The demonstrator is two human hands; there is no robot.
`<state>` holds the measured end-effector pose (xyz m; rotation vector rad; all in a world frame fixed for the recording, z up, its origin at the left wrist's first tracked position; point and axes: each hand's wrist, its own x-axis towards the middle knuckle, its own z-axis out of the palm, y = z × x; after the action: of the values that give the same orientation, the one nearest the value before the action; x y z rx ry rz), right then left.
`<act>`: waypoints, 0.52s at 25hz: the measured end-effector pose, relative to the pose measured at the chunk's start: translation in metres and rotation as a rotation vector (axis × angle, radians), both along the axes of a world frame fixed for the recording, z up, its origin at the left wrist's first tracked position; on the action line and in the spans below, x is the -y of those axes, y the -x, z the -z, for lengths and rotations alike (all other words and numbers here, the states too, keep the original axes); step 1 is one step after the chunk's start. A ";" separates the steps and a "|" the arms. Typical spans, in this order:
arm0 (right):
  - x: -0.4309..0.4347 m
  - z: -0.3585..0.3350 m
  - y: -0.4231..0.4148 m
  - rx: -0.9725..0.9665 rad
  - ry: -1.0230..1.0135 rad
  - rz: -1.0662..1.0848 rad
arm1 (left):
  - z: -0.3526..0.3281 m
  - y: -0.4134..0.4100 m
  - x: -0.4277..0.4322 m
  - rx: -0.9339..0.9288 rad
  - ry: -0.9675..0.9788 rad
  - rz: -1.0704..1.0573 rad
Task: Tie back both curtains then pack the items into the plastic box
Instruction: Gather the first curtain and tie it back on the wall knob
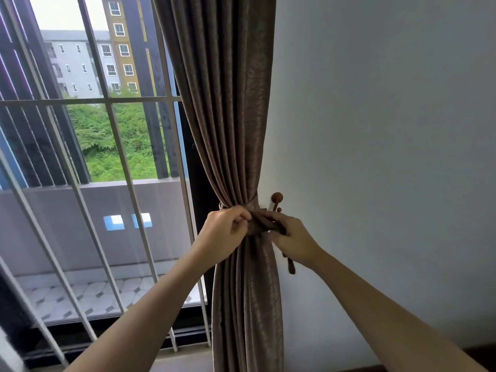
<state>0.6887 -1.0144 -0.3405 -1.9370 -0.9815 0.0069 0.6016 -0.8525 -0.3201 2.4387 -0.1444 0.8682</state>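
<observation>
A brown curtain (228,108) hangs at the right side of the window, gathered into a narrow waist. A matching brown tie-back band (259,224) wraps that waist. My left hand (224,234) pinches the band on its left side with curled fingers. My right hand (294,237) grips the band's other part on the right, and a loose end (290,264) dangles below that hand. A wooden wall hook with a round knob (276,197) sits just above and behind my right hand. The plastic box is out of sight.
A white wall (389,130) fills the right half. White window bars (112,130) and glass lie to the left, with a balcony and buildings beyond. A dark skirting strip (477,353) runs at the lower right.
</observation>
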 end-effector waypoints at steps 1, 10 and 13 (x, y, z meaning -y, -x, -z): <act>0.000 -0.001 -0.002 -0.051 -0.015 0.007 | 0.001 0.001 0.001 0.047 0.018 -0.015; -0.001 -0.006 -0.029 -0.162 -0.214 0.042 | -0.018 -0.004 0.025 -0.080 -0.396 -0.429; 0.003 -0.007 -0.038 -0.227 -0.253 0.150 | -0.028 -0.003 0.026 -0.140 -0.465 -0.539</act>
<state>0.7271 -1.0175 -0.3337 -1.7283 -0.6526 0.0157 0.6046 -0.8786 -0.2922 3.0327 0.4301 0.9595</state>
